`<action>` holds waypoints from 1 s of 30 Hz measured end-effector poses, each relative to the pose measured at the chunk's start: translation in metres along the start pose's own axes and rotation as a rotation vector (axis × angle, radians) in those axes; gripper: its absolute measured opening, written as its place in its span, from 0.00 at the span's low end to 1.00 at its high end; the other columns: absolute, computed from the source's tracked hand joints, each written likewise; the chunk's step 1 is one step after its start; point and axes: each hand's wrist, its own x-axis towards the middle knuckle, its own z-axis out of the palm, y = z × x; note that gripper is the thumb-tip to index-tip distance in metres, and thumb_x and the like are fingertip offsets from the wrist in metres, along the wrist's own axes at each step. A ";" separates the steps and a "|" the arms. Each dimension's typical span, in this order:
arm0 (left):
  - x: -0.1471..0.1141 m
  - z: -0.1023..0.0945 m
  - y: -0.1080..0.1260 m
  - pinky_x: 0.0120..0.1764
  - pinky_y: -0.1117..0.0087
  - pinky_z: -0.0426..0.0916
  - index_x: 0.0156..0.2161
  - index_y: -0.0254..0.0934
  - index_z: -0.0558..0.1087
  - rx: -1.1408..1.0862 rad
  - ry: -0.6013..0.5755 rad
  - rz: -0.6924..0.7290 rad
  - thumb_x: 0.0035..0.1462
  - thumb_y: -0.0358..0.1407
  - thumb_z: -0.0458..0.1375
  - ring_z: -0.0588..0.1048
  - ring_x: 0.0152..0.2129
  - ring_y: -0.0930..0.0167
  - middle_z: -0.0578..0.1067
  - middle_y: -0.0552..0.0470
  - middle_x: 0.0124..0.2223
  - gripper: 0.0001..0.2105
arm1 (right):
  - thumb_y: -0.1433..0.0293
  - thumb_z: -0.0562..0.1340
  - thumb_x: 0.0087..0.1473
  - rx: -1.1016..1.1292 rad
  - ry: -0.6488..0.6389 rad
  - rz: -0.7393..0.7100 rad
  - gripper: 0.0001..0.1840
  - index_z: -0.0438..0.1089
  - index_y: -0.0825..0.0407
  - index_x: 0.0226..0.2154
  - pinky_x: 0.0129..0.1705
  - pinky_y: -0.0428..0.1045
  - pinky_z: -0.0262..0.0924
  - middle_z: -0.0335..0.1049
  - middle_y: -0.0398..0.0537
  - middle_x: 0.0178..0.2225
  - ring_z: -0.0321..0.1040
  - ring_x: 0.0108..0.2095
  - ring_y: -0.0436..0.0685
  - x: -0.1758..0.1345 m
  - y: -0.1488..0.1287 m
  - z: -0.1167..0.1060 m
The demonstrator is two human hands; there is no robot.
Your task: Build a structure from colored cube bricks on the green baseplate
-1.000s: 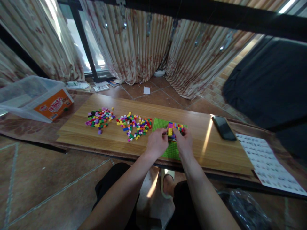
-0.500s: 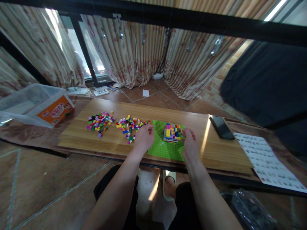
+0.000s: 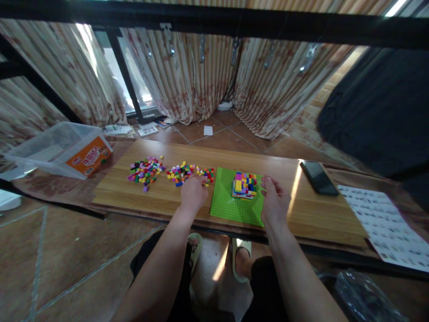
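My left hand (image 3: 194,194) reaches over the near side of a loose pile of small coloured toy bricks (image 3: 184,172). Its fingers are bent down together at the pile's right end, and whatever they grip is hidden. A green baseplate (image 3: 223,205) lies just to the right, carrying a small block-shaped build of multicoloured bricks (image 3: 244,185). My right hand (image 3: 276,201) hovers by the plate's right edge, apart from the build. Its fingers are half curled with a gap from the thumb, and I see nothing between them.
Farther left lies a second brick pile (image 3: 146,170). A clear plastic box (image 3: 56,147) with an orange label stands beyond the wooden board (image 3: 127,197). To the right are a black phone (image 3: 319,178) and a printed sheet (image 3: 385,223).
My left hand has moved left, from the baseplate's left edge to the brick pile. My right hand has shifted slightly away from the build. The view has turned a little left.
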 end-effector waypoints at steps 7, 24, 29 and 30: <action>-0.003 0.008 0.009 0.42 0.62 0.70 0.38 0.38 0.78 0.119 0.030 0.000 0.54 0.28 0.55 0.74 0.41 0.59 0.74 0.41 0.43 0.11 | 0.53 0.64 0.45 -0.020 -0.028 -0.016 0.20 0.73 0.53 0.31 0.32 0.48 0.61 0.71 0.44 0.27 0.67 0.29 0.52 0.000 0.004 -0.002; -0.005 0.014 0.056 0.34 0.74 0.69 0.37 0.35 0.74 -0.994 -0.086 0.141 0.56 0.35 0.56 0.74 0.28 0.74 0.78 0.52 0.33 0.07 | 0.62 0.63 0.51 -0.145 -0.367 -0.294 0.10 0.76 0.49 0.33 0.38 0.51 0.66 0.76 0.46 0.33 0.71 0.33 0.54 -0.016 -0.009 0.001; -0.011 0.017 0.067 0.39 0.72 0.71 0.37 0.36 0.75 -1.059 -0.078 0.237 0.56 0.31 0.56 0.76 0.31 0.73 0.78 0.52 0.34 0.06 | 0.62 0.63 0.53 -0.215 -0.471 -0.387 0.10 0.77 0.48 0.36 0.39 0.51 0.66 0.77 0.46 0.35 0.72 0.34 0.54 -0.020 -0.013 -0.002; -0.012 0.017 0.067 0.39 0.72 0.71 0.37 0.36 0.75 -1.034 -0.062 0.254 0.56 0.30 0.56 0.76 0.32 0.73 0.78 0.52 0.34 0.06 | 0.63 0.63 0.53 -0.216 -0.475 -0.387 0.10 0.77 0.48 0.37 0.39 0.50 0.66 0.77 0.46 0.35 0.72 0.34 0.54 -0.019 -0.014 -0.003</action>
